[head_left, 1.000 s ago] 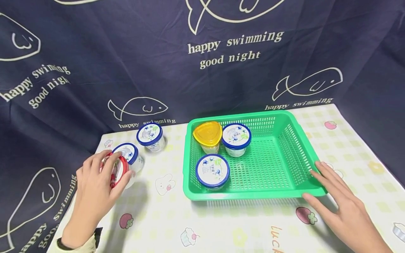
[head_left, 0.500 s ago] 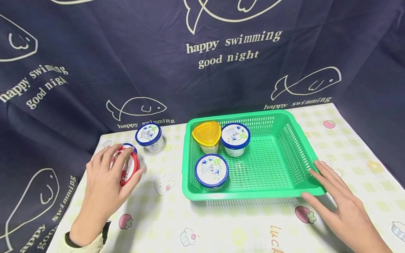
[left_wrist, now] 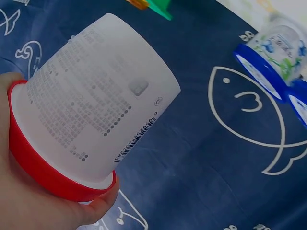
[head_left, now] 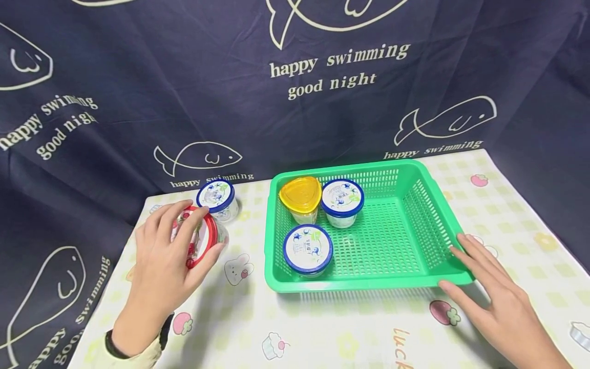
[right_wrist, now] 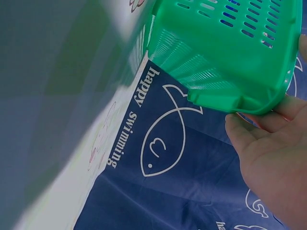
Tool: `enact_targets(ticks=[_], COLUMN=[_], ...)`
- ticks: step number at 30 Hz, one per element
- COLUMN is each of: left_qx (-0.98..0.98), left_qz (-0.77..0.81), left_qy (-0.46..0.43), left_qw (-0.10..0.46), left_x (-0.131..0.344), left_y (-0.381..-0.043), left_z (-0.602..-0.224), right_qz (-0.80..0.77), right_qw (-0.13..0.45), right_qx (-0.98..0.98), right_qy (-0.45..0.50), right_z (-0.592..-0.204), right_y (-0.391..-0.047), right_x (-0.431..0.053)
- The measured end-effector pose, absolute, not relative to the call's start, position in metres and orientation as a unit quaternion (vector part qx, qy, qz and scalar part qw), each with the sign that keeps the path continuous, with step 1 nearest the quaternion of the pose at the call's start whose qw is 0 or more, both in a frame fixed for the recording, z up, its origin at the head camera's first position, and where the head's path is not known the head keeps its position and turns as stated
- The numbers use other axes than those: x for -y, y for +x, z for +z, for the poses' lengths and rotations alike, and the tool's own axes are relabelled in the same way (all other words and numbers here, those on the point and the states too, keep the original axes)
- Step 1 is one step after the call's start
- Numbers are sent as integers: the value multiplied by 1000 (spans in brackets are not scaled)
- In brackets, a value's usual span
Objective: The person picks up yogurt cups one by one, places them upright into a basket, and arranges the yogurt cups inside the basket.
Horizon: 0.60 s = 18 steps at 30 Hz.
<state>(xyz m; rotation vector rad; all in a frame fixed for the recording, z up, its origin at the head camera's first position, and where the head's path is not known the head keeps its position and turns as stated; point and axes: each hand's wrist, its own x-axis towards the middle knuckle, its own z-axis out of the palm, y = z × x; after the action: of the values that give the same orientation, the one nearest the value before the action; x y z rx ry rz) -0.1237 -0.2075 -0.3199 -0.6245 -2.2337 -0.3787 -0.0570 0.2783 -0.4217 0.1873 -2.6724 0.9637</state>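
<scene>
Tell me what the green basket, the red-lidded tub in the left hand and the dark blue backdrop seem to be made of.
Green basket: moulded plastic, with a slight sheen and regular slots.
Red-lidded tub: matte, printed white wall, plastic or paperboard, can't tell; its smooth red rim suggests plastic.
Dark blue backdrop: probably fabric, matte, judging by its soft creases.

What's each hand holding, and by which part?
The left hand grips a red-lidded cup by its lid; the right hand touches the green basket at one corner.
</scene>
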Motion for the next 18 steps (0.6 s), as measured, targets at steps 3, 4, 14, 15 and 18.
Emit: enact_targets(ticks=[3,4,14,15,18], left_qx=[873,872,861,860,857], left_qz=[-150,-152,-160,-161,-165], left_qy=[-255,-257,-282,-286,-297], left_qw=[388,388,390,390,387], left_x=[202,200,182,180,174], left_y=[-124,-124,-122,-122,-123], left_z=[-317,-316,-305,-304,-303], right_qz=[335,336,333,334,335], right_qw=[146,145,141,142,145], right_qx=[929,929,930,930,929], right_qy=[65,64,62,63,65], right_z=[-421,-421,-422,-422,-421], right_y=[-57,-57,-57,-57,-57], right_x=[-278,-279,-278,-278,-279])
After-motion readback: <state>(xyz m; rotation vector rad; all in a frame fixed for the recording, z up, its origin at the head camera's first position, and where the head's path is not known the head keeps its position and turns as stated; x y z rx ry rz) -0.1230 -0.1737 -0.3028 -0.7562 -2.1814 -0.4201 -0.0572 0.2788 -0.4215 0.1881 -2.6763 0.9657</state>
